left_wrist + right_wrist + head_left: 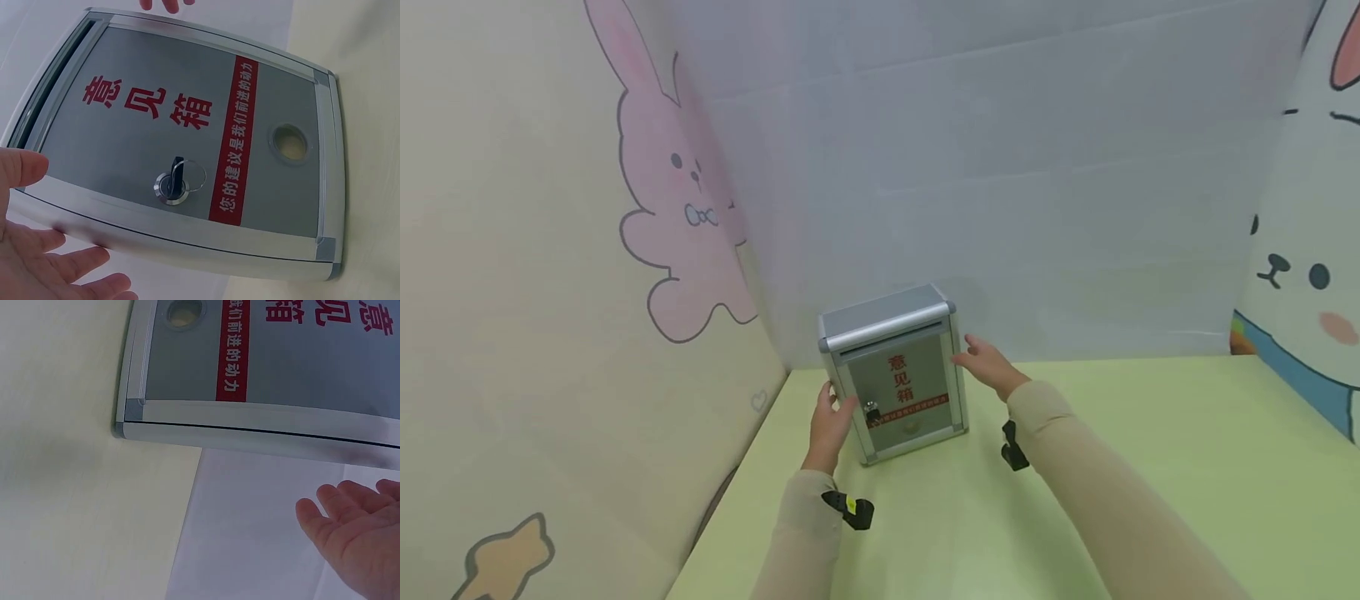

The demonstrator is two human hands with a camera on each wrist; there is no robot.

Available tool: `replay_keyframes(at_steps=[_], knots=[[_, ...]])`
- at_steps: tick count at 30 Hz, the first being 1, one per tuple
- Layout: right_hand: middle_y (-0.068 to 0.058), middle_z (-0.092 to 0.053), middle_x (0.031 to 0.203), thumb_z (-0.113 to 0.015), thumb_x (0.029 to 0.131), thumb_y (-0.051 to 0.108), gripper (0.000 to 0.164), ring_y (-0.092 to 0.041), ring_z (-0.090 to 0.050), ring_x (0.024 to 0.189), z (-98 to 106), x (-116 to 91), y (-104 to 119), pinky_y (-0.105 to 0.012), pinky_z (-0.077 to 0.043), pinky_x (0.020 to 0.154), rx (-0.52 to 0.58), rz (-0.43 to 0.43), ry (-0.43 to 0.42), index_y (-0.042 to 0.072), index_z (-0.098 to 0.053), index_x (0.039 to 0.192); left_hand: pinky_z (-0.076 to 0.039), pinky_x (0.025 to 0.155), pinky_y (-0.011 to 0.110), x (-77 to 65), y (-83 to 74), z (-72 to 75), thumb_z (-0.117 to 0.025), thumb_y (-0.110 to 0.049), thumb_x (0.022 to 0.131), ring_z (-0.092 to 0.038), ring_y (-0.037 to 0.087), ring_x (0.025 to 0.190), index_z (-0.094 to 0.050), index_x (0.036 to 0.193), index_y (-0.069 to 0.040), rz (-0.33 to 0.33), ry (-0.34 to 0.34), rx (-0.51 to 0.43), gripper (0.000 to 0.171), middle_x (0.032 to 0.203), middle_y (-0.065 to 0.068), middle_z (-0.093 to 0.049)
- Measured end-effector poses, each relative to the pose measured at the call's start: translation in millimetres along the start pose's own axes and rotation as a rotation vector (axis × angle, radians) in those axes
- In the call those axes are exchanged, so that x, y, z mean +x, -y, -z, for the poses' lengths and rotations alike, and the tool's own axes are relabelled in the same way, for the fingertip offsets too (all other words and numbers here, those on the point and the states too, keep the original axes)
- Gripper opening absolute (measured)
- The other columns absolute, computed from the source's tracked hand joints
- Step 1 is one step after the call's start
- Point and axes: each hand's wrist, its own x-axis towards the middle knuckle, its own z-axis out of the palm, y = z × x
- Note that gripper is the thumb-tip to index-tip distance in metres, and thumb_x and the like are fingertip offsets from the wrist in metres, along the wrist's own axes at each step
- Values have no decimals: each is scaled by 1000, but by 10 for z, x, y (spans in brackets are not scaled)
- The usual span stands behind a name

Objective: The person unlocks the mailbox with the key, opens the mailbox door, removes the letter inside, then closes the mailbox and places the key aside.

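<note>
A grey metal suggestion box (891,375) with silver edges and red lettering stands upright on the table, turned slightly. It has a slot along its upper front, a round window (290,142) low on the door and a key (177,178) with a ring in its lock. My left hand (831,429) is at the box's left side, thumb by the front edge and fingers spread along the side; whether they touch it I cannot tell. Off the right side, my right hand (992,367) has its fingers extended, with a gap from the box in the right wrist view (362,531).
The pale yellow-green table (1150,467) meets a whitish curtain (1000,183) close behind the box. On the left is a wall (550,350) with a pink rabbit drawing; a large white cartoon animal (1300,250) covers the right side. Black wrist cameras (853,510) sit on both sleeves.
</note>
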Motion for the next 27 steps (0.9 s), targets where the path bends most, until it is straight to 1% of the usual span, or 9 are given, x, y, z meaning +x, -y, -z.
replay_keyframes(at_steps=[3, 10, 12, 16, 19, 23, 27], knots=[[-30, -12, 157, -42, 101, 26, 71, -44, -15, 144, -18, 76, -33, -56, -17, 114, 11, 12, 6, -4, -4, 153, -33, 106, 58, 41, 41, 31, -49, -21, 96, -36, 48, 133, -24, 151, 0, -8, 4, 12, 64, 147, 30, -37], [-33, -23, 152, -42, 101, 24, 67, -47, -24, 140, -39, 201, -132, -56, -23, 112, -13, 41, -4, -6, -11, 152, -34, 105, 58, 125, 159, 77, -49, -19, 97, -43, 46, 129, -32, 148, 4, 3, 37, 26, 58, 138, 29, -49], [-33, -24, 152, -42, 101, 23, 66, -47, -25, 139, -47, 231, -132, -56, -24, 111, -13, 52, -16, -7, -13, 151, -36, 104, 57, 167, 174, 104, -50, -19, 97, -47, 44, 127, -36, 146, 4, 2, 22, 35, 56, 135, 28, -52], [-32, -25, 152, -42, 101, 20, 64, -46, -25, 140, -59, 201, -137, -56, -26, 111, -5, 49, -27, -6, -14, 152, -42, 97, 55, 163, 181, 105, -51, -19, 96, -55, 43, 118, -47, 138, 5, -9, -43, 98, 50, 126, 27, -59], [-31, -23, 153, -42, 99, 19, 65, -45, -24, 141, -72, 196, -131, -55, -26, 111, 2, 40, -24, -3, -12, 153, -47, 90, 52, 167, 170, 113, -52, -20, 97, -62, 40, 108, -54, 132, 5, -19, -86, 146, 43, 117, 25, -65], [-32, -21, 153, -42, 97, 16, 68, -46, -23, 141, -59, 165, -135, -56, -27, 110, 0, 39, -24, -3, -9, 153, -51, 82, 48, 167, 167, 105, -55, -21, 99, -67, 35, 95, -60, 126, 5, -35, -97, 177, 38, 108, 22, -69], [-32, -23, 153, -42, 95, 15, 70, -46, -24, 140, -37, 139, -164, -56, -27, 110, 10, 34, -40, -4, -9, 153, -52, 78, 46, 167, 165, 69, -57, -20, 98, -70, 32, 87, -62, 122, 5, -48, -101, 187, 35, 104, 22, -70]])
